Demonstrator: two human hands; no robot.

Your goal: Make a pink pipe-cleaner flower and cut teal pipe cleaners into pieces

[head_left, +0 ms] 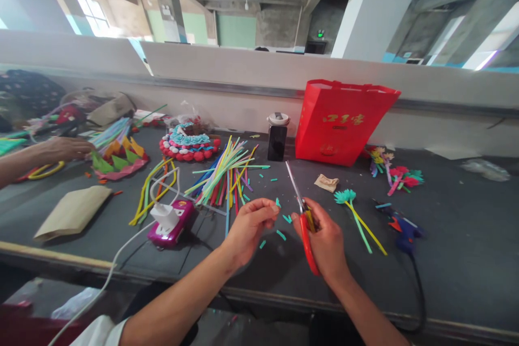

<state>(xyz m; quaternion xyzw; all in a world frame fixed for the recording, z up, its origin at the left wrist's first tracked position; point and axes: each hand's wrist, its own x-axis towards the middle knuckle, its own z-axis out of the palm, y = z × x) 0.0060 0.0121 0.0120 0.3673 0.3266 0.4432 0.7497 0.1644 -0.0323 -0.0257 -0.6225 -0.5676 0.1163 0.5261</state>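
My right hand (324,240) is closed round the red handles of a pair of scissors (300,211), whose blades point up and away. My left hand (251,224) is pinched on a small teal piece of pipe cleaner (278,203), close to the scissors. Short teal cut bits (281,234) lie on the dark table (466,259) between and under my hands. A fan of coloured pipe cleaners (225,173) lies just beyond my left hand. A finished teal flower on a yellow and green stem (357,216) rests to the right of my right hand.
A red bag (340,121) stands at the back. A blue glue gun (403,227) lies at the right, a pink power strip (172,221) with a white plug at the left. Another person's hand (60,148) works at the far left near a brown paper bag (73,211).
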